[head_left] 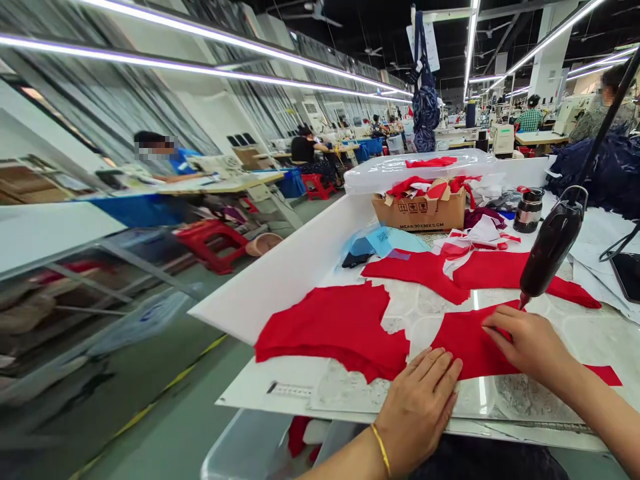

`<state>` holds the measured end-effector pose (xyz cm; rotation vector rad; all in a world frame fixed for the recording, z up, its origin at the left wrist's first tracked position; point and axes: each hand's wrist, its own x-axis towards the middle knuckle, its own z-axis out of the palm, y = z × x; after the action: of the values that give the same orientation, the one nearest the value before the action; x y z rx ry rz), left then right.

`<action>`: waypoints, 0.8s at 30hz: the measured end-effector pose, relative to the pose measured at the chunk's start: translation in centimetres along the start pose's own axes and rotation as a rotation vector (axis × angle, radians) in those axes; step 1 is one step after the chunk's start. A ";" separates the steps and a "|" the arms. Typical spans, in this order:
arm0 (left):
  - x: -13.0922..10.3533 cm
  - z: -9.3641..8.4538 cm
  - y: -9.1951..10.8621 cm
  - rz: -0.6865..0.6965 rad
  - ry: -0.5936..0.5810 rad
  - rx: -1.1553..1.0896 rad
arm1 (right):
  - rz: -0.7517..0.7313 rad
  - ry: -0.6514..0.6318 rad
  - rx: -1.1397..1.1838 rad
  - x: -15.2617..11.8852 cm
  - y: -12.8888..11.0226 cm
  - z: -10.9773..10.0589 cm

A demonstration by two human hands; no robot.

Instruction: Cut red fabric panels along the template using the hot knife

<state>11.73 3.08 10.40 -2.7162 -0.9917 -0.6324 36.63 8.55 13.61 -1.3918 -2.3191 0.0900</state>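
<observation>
A red fabric piece lies on the tabletop in front of me. My left hand rests flat on its lower left edge, palm down, with a yellow band at the wrist. Over the right part of that piece, my right hand is closed, thumb and fingers pinched at the cloth near the tip of a black hanging tool. A stack of red pieces lies to the left. Two more red pieces, one at centre and one at right, lie farther back.
Behind the cloth stand a cardboard box of scraps and a dark jar. A phone lies at the right edge, below a dark fabric pile. A white panel borders the table's left side. Several people sit at machines beyond.
</observation>
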 end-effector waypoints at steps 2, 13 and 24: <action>-0.2 -0.1 0.0 -0.006 0.008 -0.015 | 0.046 -0.124 -0.035 3.7 -0.8 0.7; -0.2 -0.8 -1.1 -0.039 0.039 -0.088 | 0.133 -0.092 -0.081 8.1 -0.8 3.2; 7.3 -0.5 -5.2 -0.206 -0.225 0.062 | 0.145 0.069 0.033 7.1 0.2 2.9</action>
<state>13.21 11.09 14.25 -2.6954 -1.3339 -0.3241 32.84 15.18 13.29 -1.5210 -2.1492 0.1211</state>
